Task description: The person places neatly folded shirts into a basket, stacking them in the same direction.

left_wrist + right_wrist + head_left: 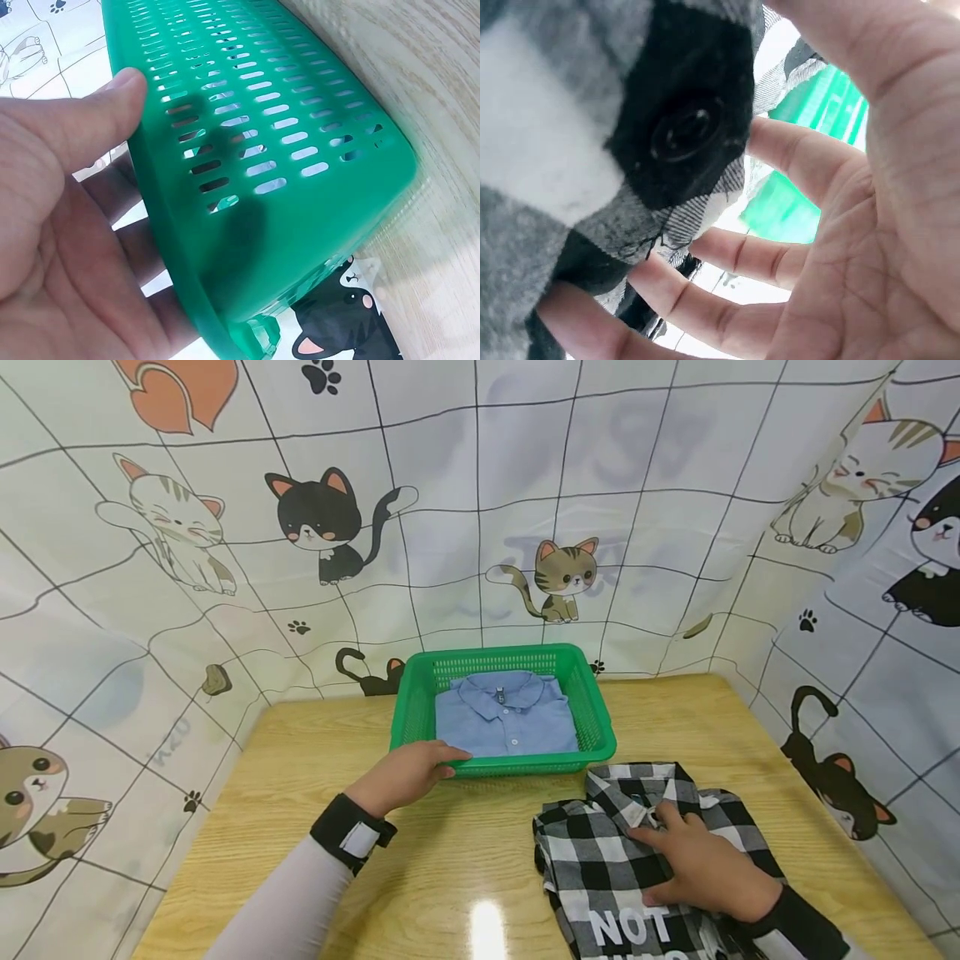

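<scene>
A green plastic basket stands at the back of the table, and a folded light blue collared shirt lies inside it. My left hand grips the basket's near left rim; in the left wrist view its thumb is on the slotted outer wall side and the other fingers go behind the rim. A folded black-and-white checked shirt with white lettering lies on the table, right of centre. On its front, below the collar, rests my right hand with fingers spread. A dark button shows close up beside those fingers.
The wooden table ends at a cloth backdrop printed with cats and grid lines, which also rises along both sides. The checked shirt's collar lies close to the basket's near right corner.
</scene>
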`<state>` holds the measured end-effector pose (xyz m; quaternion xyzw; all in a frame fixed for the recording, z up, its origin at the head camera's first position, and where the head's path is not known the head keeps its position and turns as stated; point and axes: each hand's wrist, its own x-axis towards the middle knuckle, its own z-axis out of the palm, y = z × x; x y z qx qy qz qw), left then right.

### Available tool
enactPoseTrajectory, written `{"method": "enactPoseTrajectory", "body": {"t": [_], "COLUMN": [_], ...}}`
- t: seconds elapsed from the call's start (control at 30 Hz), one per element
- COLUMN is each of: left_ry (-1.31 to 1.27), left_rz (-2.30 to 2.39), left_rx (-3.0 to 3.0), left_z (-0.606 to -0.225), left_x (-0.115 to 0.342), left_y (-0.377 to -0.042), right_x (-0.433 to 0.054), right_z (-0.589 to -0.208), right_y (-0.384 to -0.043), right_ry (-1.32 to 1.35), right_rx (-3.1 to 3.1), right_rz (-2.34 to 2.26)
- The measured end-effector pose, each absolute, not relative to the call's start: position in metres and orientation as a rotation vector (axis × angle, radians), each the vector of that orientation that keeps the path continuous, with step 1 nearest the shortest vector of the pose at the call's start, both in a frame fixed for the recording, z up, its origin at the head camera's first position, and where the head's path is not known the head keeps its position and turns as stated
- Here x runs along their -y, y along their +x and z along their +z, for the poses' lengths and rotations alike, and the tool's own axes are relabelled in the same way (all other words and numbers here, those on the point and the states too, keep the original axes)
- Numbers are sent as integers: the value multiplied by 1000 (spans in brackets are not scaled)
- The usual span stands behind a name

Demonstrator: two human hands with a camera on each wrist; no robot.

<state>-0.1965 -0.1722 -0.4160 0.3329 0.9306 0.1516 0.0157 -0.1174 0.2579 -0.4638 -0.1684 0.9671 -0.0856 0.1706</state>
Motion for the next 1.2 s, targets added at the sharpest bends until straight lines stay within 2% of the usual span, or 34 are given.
{"method": "enactPoseTrajectory", "body": {"t": [0.93, 1.2], "left_ry": [1118, 1118], "left_rz": [498, 477], "left_rx": [-2875, -2886], "left_z": [-416, -418], "left_x": [168, 163], "left_y": [-198, -200], "right_x": [-130, -104], "right_z": [-466, -469], "right_y": [-98, -101], "right_ry": [-834, -792], "right_rx": [-2748, -2722], "right_rz": [-236, -211]}}
